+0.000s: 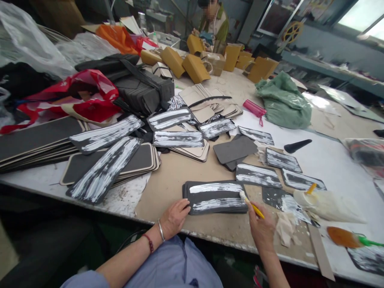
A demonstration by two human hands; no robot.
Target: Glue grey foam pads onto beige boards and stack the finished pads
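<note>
A dark grey rectangular piece [216, 197] lies near the table's front edge, streaked with two bands of white glue. My left hand [175, 218] rests flat with its fingertips on that piece's left end. My right hand [261, 229] grips a yellow-handled brush [251, 203], whose white tip touches the piece's right end. Several more glue-streaked dark pieces [258, 175] lie spread to the right and behind.
Stacks of dark and tan boards [39, 140] fill the left. A glue-covered pot with a brush [325, 204] and an orange brush [345, 237] sit at right. A green bag [285, 102], a pink case [254, 108] and tan boxes [195, 68] lie farther back. A person [214, 22] works across the table.
</note>
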